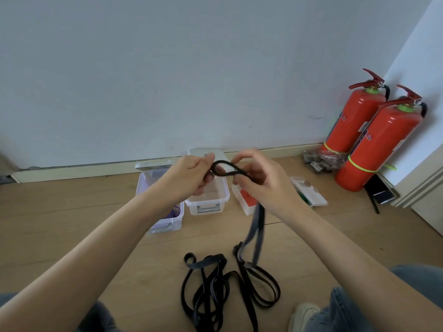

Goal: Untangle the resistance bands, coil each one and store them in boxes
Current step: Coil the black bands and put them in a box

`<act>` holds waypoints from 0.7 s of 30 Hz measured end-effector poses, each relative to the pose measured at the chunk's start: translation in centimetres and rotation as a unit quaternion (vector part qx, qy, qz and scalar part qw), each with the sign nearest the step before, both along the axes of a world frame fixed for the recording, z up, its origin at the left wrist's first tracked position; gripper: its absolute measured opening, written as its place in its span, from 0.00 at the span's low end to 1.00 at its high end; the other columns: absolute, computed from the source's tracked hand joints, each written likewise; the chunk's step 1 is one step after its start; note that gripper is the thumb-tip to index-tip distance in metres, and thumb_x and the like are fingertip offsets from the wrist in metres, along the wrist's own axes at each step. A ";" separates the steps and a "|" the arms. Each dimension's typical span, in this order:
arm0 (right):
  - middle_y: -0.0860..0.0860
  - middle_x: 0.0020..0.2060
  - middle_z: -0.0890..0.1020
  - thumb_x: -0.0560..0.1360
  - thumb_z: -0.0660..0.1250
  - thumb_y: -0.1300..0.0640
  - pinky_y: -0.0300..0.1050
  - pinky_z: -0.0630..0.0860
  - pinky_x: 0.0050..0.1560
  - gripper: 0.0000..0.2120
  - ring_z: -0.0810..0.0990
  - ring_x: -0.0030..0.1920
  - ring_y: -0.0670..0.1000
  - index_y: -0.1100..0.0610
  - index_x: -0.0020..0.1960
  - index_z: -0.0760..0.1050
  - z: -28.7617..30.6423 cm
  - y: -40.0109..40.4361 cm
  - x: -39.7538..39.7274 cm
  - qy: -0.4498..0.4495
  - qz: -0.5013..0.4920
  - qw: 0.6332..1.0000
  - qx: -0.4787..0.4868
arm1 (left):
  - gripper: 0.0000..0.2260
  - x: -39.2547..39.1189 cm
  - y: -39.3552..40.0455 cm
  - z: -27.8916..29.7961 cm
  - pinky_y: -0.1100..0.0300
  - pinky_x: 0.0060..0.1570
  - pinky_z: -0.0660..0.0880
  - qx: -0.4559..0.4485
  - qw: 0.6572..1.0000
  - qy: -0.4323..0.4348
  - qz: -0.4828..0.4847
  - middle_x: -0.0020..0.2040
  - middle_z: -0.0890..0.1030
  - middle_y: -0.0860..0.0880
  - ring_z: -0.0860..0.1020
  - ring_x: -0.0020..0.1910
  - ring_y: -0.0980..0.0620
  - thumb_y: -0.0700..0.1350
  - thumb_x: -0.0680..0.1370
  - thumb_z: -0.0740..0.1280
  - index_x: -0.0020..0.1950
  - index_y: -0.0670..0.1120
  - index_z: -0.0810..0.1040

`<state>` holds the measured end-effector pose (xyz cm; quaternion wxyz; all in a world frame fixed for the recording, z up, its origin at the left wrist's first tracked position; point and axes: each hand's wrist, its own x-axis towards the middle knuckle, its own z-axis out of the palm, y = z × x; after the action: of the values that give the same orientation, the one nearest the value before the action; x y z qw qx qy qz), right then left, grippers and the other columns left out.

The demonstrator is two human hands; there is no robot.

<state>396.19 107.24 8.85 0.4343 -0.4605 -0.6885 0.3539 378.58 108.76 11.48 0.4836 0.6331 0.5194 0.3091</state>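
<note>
I hold a black resistance band (257, 226) up in front of me. My left hand (191, 173) pinches one side of a small loop at its top end, and my right hand (261, 180) grips the other side. The rest of the band hangs down to the floor, into a tangle of black bands (211, 291) between my knees. An open clear box (207, 197) stands behind my hands. To its left, a second clear box (165, 219) holds a purple band (175, 213). A third box (244, 200) with something red inside lies to the right.
Two red fire extinguishers (374, 140) lean in the right corner, a bag of metal parts (321, 161) beside them. A white lid (309, 191) lies right of the boxes. Box lids lean against the skirting board. My knees and a shoe (304, 315) frame the wooden floor.
</note>
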 end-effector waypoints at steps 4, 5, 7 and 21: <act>0.54 0.37 0.82 0.73 0.68 0.64 0.49 0.76 0.43 0.09 0.80 0.38 0.53 0.51 0.47 0.77 0.7 0.1 0.9 -0.025 -0.041 0.998 0.037 | 0.11 -0.8 0.4 -0.6 0.66 0.44 0.74 0.017 1.000 0.010 0.005 0.36 0.76 0.54 0.73 0.37 0.57 0.47 0.80 0.60 0.48 0.52 0.83; 0.53 0.36 0.82 0.72 0.69 0.64 0.46 0.75 0.42 0.09 0.79 0.37 0.51 0.51 0.47 0.77 0.9 0.0 1.1 -0.047 -0.032 0.997 0.045 | 0.10 -0.8 0.4 -0.6 0.67 0.47 0.75 0.028 1.000 0.002 0.010 0.40 0.78 0.56 0.76 0.41 0.58 0.47 0.79 0.61 0.48 0.54 0.82; 0.52 0.35 0.82 0.72 0.69 0.63 0.42 0.74 0.40 0.08 0.78 0.35 0.48 0.51 0.47 0.77 1.0 -0.2 1.0 -0.098 -0.007 0.993 0.060 | 0.08 -0.8 0.5 -0.4 0.71 0.46 0.75 0.044 0.999 -0.023 -0.005 0.43 0.81 0.59 0.78 0.44 0.63 0.46 0.78 0.63 0.49 0.54 0.82; 0.48 0.41 0.83 0.74 0.69 0.62 0.41 0.74 0.43 0.06 0.79 0.41 0.45 0.59 0.50 0.79 0.8 -1.1 -0.2 -0.154 -0.027 0.971 0.182 | 0.12 -1.0 0.6 -1.5 0.73 0.39 0.74 -0.141 0.975 -0.116 -0.127 0.39 0.84 0.53 0.80 0.39 0.62 0.51 0.60 0.75 0.42 0.50 0.86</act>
<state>396.00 106.18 9.61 0.4092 -0.4415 -0.7869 0.1358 377.58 109.36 10.03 0.6600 0.5793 0.4138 0.2402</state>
